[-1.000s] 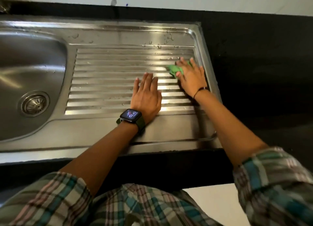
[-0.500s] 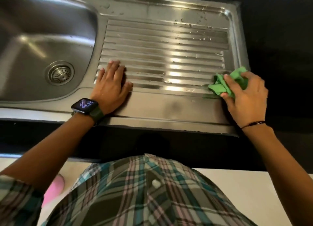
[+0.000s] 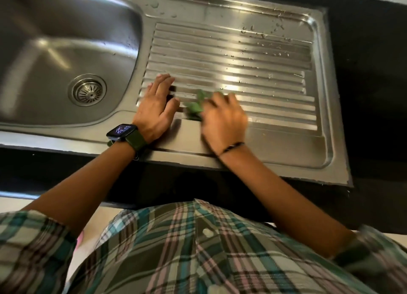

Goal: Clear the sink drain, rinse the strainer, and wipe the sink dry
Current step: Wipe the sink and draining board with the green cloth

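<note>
Cloth [image 3: 193,108]: soft, light, bunches easily; best pinned under my fingers | right hand [image 3: 223,119] blurred, grip bunched on it near drainboard [image 3: 275,91] front edge | left hand [image 3: 157,111] flat, released.

The basin [image 3: 66,51] is set upper left, strainer [image 3: 87,90] in it; the drainboard [image 3: 242,58] lies right, both hands [image 3: 154,108] and a cloth [image 3: 193,107] placed on its lower left part.

**A home kitchen, seen from the sink**

A stainless-steel sink [image 3: 66,51] with a round drain strainer [image 3: 87,90] and a ribbed draining board [image 3: 253,58] beaded with water drops sits in a black countertop [image 3: 370,73]. A person in a plaid shirt [image 3: 198,249] stands against the counter's front edge. The fittings point to a household kitchen.
</note>
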`<state>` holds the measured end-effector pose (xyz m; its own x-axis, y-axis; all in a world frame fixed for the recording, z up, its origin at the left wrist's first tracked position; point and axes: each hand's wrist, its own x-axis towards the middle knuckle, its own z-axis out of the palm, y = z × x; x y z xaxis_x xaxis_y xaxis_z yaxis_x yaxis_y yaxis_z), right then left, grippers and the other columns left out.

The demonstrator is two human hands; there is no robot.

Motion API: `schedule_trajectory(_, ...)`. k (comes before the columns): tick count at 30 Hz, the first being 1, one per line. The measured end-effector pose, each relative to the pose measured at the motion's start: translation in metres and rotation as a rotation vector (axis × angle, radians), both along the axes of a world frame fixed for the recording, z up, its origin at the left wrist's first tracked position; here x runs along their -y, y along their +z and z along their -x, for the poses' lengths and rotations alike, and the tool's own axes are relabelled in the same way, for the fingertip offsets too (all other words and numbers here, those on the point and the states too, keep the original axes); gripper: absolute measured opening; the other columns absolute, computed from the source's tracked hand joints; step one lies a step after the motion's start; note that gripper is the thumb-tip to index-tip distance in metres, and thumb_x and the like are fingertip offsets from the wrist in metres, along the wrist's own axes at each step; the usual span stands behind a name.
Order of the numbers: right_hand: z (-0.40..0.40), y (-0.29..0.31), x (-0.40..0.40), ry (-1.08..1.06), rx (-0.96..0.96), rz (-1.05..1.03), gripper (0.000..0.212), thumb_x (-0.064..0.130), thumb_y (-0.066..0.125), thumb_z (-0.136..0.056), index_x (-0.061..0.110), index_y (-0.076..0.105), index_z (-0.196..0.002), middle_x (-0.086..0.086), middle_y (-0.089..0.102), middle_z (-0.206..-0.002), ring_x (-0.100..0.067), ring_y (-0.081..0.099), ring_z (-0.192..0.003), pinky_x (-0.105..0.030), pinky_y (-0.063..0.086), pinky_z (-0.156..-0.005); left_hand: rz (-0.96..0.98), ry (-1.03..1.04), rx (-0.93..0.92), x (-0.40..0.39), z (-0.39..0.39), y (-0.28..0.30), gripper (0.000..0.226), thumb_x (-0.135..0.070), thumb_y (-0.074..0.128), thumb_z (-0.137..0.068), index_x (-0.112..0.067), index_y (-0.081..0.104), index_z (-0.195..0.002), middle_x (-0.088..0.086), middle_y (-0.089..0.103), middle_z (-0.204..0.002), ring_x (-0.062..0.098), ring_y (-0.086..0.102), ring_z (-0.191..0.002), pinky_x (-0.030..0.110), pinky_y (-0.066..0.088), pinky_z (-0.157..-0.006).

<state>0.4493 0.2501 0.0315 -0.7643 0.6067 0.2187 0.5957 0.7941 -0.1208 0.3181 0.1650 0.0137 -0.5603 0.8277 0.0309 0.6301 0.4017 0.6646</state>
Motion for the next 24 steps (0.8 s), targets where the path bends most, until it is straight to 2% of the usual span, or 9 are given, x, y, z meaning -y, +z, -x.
schedule_trajectory(3, 0.033, -0.004, 0.011, 0.134, 0.034, 0.058, 0.023, 0.016, 0.05, -0.087, 0.01, 0.065, -0.103, -0.007, 0.058, -0.117, -0.032, 0.047, -0.109, -0.04, 0.044, -0.078, -0.028, 0.045, 0.054, 0.0, 0.001, 0.004, 0.059, -0.026, 0.03, -0.084, -0.002, 0.037, -0.137, 0.014, 0.031, -0.149, 0.025, 0.024, -0.14, 0.04, 0.018, -0.117)
schedule_trajectory(6, 0.015, -0.001, -0.01, 0.18, 0.017, 0.127, 0.025, 0.026, 0.05, -0.09, 0.012, 0.065, -0.106, -0.008, 0.056, -0.117, -0.031, 0.043, -0.113, -0.039, 0.044, -0.078, -0.076, 0.108, -0.007, 0.004, 0.001, 0.006, 0.053, -0.021, 0.031, -0.086, 0.001, 0.041, -0.133, 0.019, 0.036, -0.144, 0.029, 0.027, -0.138, 0.045, 0.019, -0.116)
schedule_trajectory(8, -0.019, 0.002, -0.028, 0.081, -0.025, 0.164, 0.026, 0.028, 0.052, -0.09, 0.014, 0.065, -0.107, -0.011, 0.057, -0.112, -0.033, 0.045, -0.111, -0.038, 0.045, -0.079, -0.089, 0.192, -0.073, 0.012, 0.004, 0.005, 0.048, -0.016, 0.033, -0.087, 0.002, 0.045, -0.13, 0.021, 0.042, -0.14, 0.032, 0.034, -0.134, 0.044, 0.023, -0.113)
schedule_trajectory(11, -0.092, 0.004, -0.063, -0.156, -0.008, 0.072, 0.034, 0.031, 0.048, -0.09, 0.009, 0.065, -0.109, -0.02, 0.058, -0.107, -0.04, 0.048, -0.103, -0.043, 0.047, -0.078, -0.099, 0.324, -0.065, 0.022, 0.013, 0.002, 0.041, 0.002, 0.037, -0.082, 0.003, 0.054, -0.119, 0.022, 0.053, -0.127, 0.034, 0.048, -0.118, 0.03, 0.034, -0.099)
schedule_trajectory(14, -0.144, 0.015, -0.086, -0.353, 0.09, 0.095, 0.053, 0.044, 0.041, -0.083, 0.005, 0.062, -0.111, -0.029, 0.054, -0.101, -0.047, 0.051, -0.091, -0.048, 0.047, -0.076, -0.12, 0.449, -0.012, 0.027, 0.021, 0.002, 0.051, 0.016, 0.034, -0.07, 0.002, 0.059, -0.113, 0.02, 0.058, -0.117, 0.032, 0.055, -0.105, 0.024, 0.038, -0.086)
schedule_trajectory(16, -0.151, 0.022, -0.089, -0.351, 0.124, 0.144, 0.059, 0.048, 0.044, -0.08, 0.005, 0.058, -0.117, -0.033, 0.053, -0.097, -0.049, 0.054, -0.084, -0.05, 0.048, -0.074, -0.185, 0.531, 0.103, 0.029, 0.023, 0.002, 0.055, 0.017, 0.031, -0.068, -0.001, 0.06, -0.111, 0.015, 0.06, -0.115, 0.022, 0.057, -0.102, 0.019, 0.043, -0.085)
schedule_trajectory(18, -0.144, 0.022, -0.087, -0.29, 0.219, 0.121, 0.055, 0.045, 0.057, -0.082, 0.005, 0.056, -0.12, -0.035, 0.053, -0.096, -0.05, 0.056, -0.083, -0.052, 0.048, -0.075, -0.303, 0.607, 0.315, 0.029, 0.024, 0.0, 0.056, 0.019, 0.029, -0.069, -0.002, 0.06, -0.111, 0.01, 0.061, -0.109, 0.011, 0.056, -0.094, 0.008, 0.046, -0.079)
schedule_trajectory(20, -0.131, 0.02, -0.082, -0.27, 0.279, 0.094, 0.05, 0.035, 0.064, -0.082, 0.003, 0.056, -0.119, -0.035, 0.053, -0.098, -0.051, 0.056, -0.083, -0.052, 0.049, -0.073, -0.42, 0.662, 0.511, 0.029, 0.026, -0.001, 0.052, 0.021, 0.03, -0.071, 0.0, 0.059, -0.109, 0.005, 0.06, -0.102, 0.009, 0.056, -0.09, 0.011, 0.049, -0.079)
schedule_trajectory(24, -0.096, 0.015, -0.066, -0.21, 0.271, 0.073, 0.042, 0.029, 0.061, -0.084, -0.005, 0.059, -0.108, -0.032, 0.054, -0.101, -0.048, 0.058, -0.081, -0.047, 0.048, -0.069, -0.532, 0.725, 0.656, 0.03, 0.033, -0.006, 0.052, 0.024, 0.029, -0.07, -0.002, 0.06, -0.102, -0.002, 0.06, -0.09, 0.007, 0.056, -0.083, 0.017, 0.05, -0.08)
